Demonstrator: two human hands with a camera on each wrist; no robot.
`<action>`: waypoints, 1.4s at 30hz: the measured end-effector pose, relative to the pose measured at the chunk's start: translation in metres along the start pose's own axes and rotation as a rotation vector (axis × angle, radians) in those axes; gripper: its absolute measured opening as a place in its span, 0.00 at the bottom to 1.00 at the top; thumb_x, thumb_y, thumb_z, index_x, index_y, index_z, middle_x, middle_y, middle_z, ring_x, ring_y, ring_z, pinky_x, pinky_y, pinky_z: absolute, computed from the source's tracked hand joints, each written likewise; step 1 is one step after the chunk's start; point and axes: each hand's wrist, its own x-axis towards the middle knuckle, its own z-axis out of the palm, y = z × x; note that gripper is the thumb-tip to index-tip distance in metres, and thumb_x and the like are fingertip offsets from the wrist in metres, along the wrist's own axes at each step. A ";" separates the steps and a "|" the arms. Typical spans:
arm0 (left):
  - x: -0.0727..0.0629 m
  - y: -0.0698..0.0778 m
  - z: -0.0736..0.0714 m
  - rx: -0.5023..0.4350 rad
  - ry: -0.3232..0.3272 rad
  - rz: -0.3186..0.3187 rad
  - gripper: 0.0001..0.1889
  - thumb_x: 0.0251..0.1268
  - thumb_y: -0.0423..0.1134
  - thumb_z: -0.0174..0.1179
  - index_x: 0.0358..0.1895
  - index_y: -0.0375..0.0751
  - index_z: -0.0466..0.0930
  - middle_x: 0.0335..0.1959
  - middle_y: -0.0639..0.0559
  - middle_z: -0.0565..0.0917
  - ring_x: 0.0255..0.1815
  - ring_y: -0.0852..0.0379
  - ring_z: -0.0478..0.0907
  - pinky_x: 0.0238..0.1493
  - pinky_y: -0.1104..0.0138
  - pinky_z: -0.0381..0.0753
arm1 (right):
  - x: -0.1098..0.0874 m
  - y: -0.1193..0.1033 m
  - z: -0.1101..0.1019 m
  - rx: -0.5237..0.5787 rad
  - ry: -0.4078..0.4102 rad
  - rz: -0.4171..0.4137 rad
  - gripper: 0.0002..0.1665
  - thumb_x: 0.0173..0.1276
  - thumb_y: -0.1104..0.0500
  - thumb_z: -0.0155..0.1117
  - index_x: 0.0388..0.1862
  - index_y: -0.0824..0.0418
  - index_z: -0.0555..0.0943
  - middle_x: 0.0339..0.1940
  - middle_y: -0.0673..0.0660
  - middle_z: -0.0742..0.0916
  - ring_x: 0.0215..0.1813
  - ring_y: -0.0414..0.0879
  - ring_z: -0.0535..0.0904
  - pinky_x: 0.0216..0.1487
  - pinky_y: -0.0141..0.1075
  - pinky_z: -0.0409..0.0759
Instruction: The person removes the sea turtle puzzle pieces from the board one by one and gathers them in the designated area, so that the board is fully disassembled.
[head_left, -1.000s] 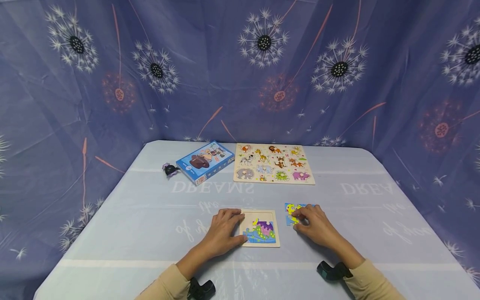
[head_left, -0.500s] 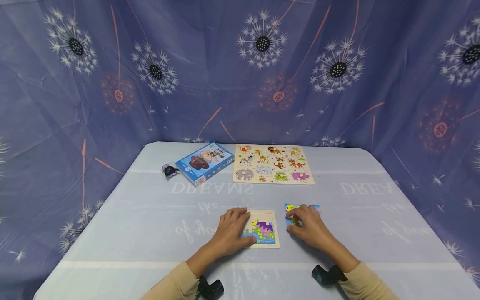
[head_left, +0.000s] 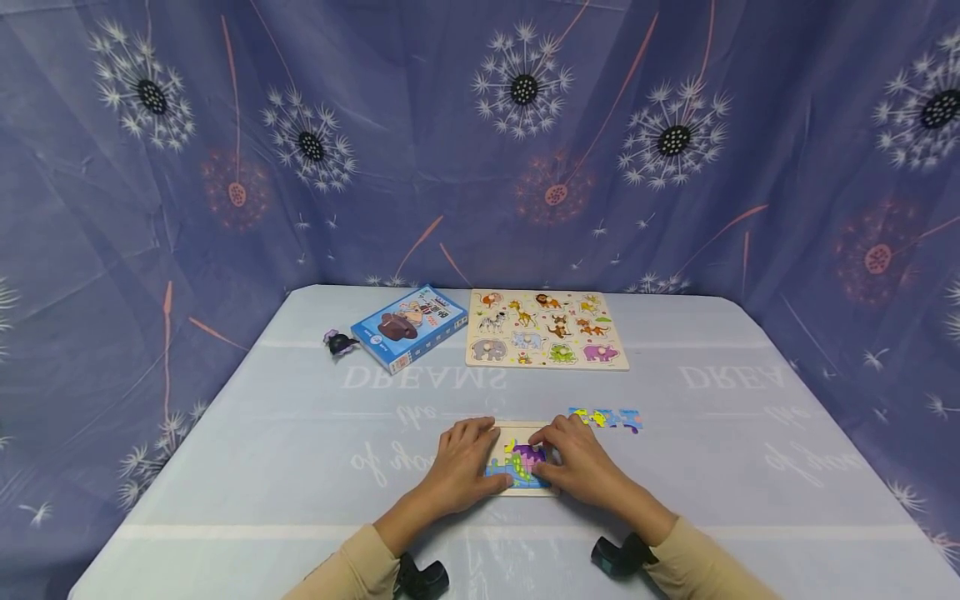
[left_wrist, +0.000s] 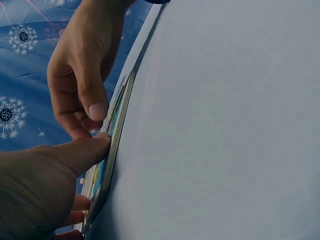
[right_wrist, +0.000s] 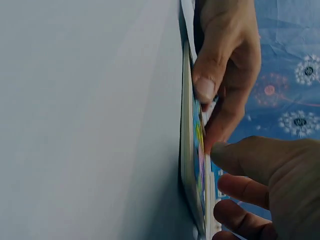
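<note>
one wooden tray (head_left: 517, 433) lies flat on the table (head_left: 300, 475) under the person's two hands, and we place everything else by it. inside it, fitted jigsaw pieces (head_left: 523, 467) fill the nearer part, and bare wood shows toward its far rim. we see the left hand (head_left: 461, 467) spread over the tray's left side, its grip slack, thumb and fingertips resting on the tray rather than closing round anything. the right hand (head_left: 581, 458) is over the tray's right side, thumb and fingertips bent toward each other; whether that grip pinches a piece we cannot tell, as the fingers hide what may lie between them. we judge the step in hand to be setting a piece among the fitted ones, and the next move seems to call for matching its edges and pressing it level, with the tray held steady. loose pieces (head_left: 602, 418) lie beyond and to the right of the tray, in a row whose long axis runs left to right. the tray looks nearly square, so we find no clear long axis; its picture side points up and its near rim runs left to right. beyond the tray lies an animal board (head_left: 543, 312).
</note>
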 end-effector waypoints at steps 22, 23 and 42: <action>0.000 -0.001 0.000 0.011 -0.009 0.011 0.35 0.57 0.56 0.62 0.64 0.37 0.70 0.66 0.44 0.67 0.66 0.45 0.61 0.62 0.46 0.59 | 0.012 -0.013 0.010 -0.015 -0.020 -0.005 0.16 0.49 0.58 0.73 0.38 0.56 0.83 0.28 0.46 0.75 0.36 0.39 0.63 0.37 0.32 0.63; 0.000 -0.001 0.000 0.013 -0.009 0.011 0.35 0.56 0.56 0.62 0.63 0.37 0.70 0.66 0.44 0.67 0.66 0.45 0.61 0.62 0.46 0.59 | 0.012 -0.013 0.010 -0.016 -0.021 -0.008 0.16 0.49 0.58 0.73 0.39 0.56 0.83 0.28 0.47 0.75 0.36 0.39 0.63 0.37 0.32 0.63; 0.000 0.000 0.000 0.007 -0.017 0.012 0.35 0.57 0.55 0.62 0.64 0.36 0.69 0.66 0.43 0.67 0.66 0.44 0.61 0.62 0.45 0.58 | 0.012 -0.011 0.011 -0.014 -0.025 -0.029 0.15 0.49 0.57 0.74 0.37 0.55 0.82 0.28 0.46 0.75 0.36 0.39 0.63 0.38 0.32 0.63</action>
